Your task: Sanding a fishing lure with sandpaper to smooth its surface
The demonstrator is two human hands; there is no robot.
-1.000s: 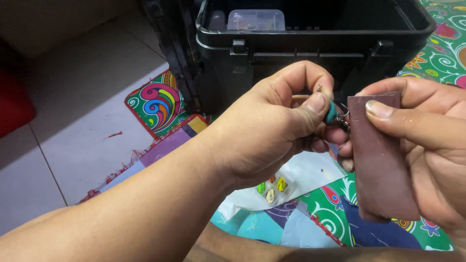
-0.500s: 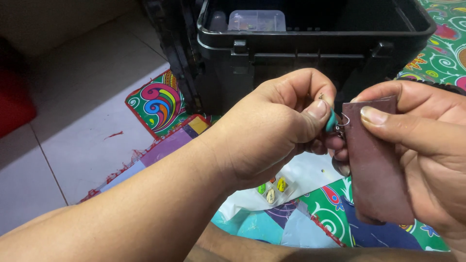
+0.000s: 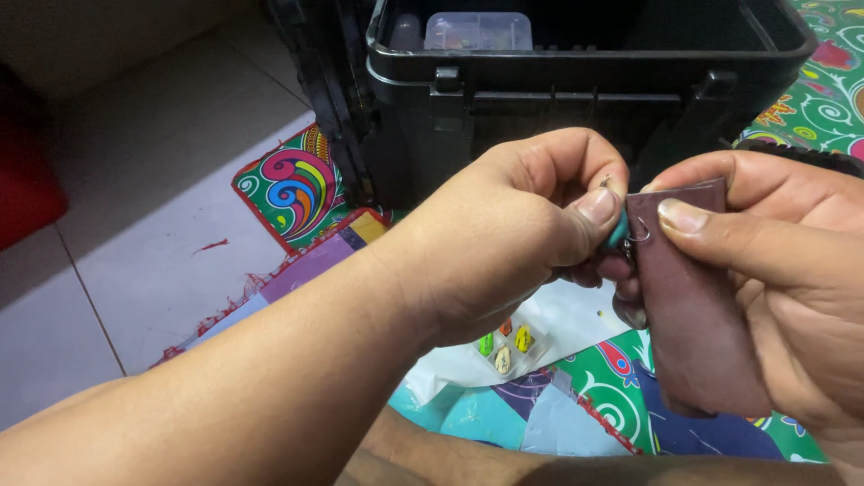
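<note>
Cloth strip (image 3: 697,315) lower, beside left hand (image 3: 522,234)

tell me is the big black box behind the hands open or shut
Open. The black box shows its rim and dark inside, with a clear plastic case sitting in it; no lid covers the top.

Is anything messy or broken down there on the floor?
A little. The colourful patchwork cloth has a frayed red edge with loose threads, and one red scrap lies alone on the pale tile floor. The black box and both hands look fine.
</note>
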